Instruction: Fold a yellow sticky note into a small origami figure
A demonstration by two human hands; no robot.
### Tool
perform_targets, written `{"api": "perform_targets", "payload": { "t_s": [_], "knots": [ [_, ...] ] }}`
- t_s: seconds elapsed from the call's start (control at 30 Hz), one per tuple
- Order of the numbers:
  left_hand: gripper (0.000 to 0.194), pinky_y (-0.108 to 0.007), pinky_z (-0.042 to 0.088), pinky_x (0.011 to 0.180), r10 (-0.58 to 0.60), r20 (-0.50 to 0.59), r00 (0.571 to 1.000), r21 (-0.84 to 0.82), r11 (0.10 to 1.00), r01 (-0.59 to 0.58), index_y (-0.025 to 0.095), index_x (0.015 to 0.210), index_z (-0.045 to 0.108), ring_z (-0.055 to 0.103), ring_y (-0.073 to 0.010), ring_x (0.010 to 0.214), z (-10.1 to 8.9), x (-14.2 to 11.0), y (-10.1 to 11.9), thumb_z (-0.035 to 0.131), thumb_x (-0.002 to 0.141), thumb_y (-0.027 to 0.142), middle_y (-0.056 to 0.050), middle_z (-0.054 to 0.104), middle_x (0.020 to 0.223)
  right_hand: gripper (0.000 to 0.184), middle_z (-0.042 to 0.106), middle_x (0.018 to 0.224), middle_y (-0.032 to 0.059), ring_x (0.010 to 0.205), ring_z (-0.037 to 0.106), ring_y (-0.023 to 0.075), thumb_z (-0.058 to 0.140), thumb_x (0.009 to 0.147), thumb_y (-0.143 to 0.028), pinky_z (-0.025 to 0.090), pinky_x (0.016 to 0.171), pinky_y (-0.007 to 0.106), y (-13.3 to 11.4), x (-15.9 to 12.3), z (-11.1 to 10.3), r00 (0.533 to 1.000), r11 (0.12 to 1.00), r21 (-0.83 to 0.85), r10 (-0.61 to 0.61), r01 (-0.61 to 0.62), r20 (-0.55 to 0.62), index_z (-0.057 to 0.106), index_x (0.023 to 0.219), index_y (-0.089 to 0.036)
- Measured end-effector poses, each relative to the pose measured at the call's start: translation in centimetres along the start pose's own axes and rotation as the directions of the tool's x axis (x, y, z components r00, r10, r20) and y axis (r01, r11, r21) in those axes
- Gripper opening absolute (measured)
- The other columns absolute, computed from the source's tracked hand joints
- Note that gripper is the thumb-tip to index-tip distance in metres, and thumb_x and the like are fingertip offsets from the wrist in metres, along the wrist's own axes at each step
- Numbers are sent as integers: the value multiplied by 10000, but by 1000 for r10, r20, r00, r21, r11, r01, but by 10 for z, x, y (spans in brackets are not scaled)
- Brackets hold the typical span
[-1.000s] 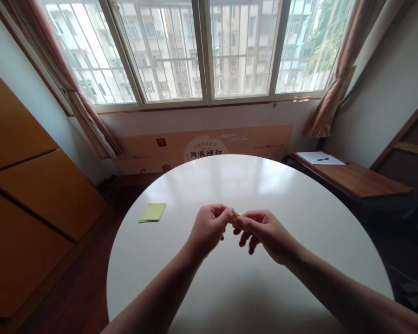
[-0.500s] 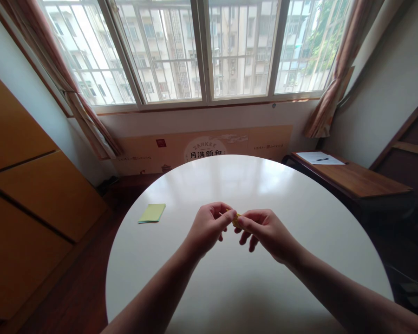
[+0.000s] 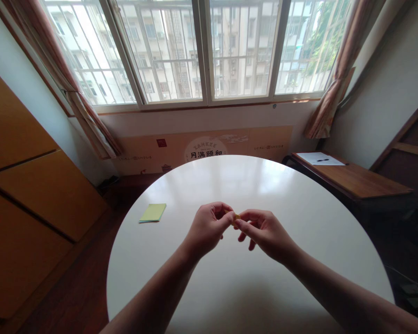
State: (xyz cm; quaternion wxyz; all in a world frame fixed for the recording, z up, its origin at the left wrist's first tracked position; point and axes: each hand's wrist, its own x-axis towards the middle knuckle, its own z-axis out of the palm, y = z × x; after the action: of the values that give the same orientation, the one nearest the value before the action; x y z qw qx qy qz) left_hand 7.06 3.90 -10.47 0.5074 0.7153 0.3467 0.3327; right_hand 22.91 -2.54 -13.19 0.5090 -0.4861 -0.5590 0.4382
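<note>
Over the middle of the white round table [image 3: 209,297], my two hands meet at the fingertips. Between them shows a small yellow piece of paper [image 3: 237,217], which looks folded and is mostly covered by the fingers. My left hand [image 3: 211,227] pinches its left side with thumb and forefinger. From the right, my right hand [image 3: 264,229] pinches the other side, its lower fingers hanging loosely curled. A square pad of sticky notes [image 3: 153,212], light green on top with a bluish layer under it, lies on the table to the left of my hands.
Behind the table stands a long printed cardboard panel [image 3: 268,139] below the barred window. On the right, a wooden desk [image 3: 369,178] holds white paper [image 3: 310,158] with a dark pen on it. A wooden cabinet [image 3: 45,195] stands at the left.
The fingertips have drawn slightly closer together, and less of the yellow paper shows between them. The pad of sticky notes lies in the same place.
</note>
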Motion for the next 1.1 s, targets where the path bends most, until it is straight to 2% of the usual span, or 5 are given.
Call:
{"api": "perform_targets", "payload": {
  "t_s": [0.13,0.37,0.73,0.97,1.1],
  "knots": [
    [180,-164,386,374,-20,25,999,-39,999,21,115,805,669,500,-106,540,1,-1,1,638,809,292,-33,631,648,351,670,757,58,626,677,188,702,819,-493,487,399,211,-1,1,-2,999,992,118,54,-54,0,698,803,-142],
    [303,-142,352,360,-95,73,993,-271,956,111,121,834,699,529,-139,657,-1,-1,7,643,810,418,-55,609,728,265,660,672,36,614,653,165,754,790,-408,484,429,196,-5,1,-8,995,947,308,101,-90,-22,710,769,-148],
    [216,-171,392,397,1,42,999,-133,991,5,117,828,692,558,-121,591,5,-2,0,693,787,329,-51,666,732,297,649,653,41,642,668,196,773,756,-434,468,397,191,-6,0,-6,989,934,339,137,-110,-57,696,729,-149],
    [154,-144,340,377,-177,7,984,-280,944,172,136,685,612,481,-91,544,4,0,5,691,710,266,0,561,611,392,689,875,108,810,685,255,642,845,-535,482,391,202,-3,2,-7,992,947,296,129,-127,12,723,896,-155],
    [169,-140,316,361,-251,35,967,-295,922,250,158,646,551,448,-83,516,2,0,6,683,677,259,18,520,584,366,680,861,103,800,671,240,658,844,-506,489,397,196,-2,3,-8,994,949,297,109,-106,8,718,891,-149]
  ]
}}
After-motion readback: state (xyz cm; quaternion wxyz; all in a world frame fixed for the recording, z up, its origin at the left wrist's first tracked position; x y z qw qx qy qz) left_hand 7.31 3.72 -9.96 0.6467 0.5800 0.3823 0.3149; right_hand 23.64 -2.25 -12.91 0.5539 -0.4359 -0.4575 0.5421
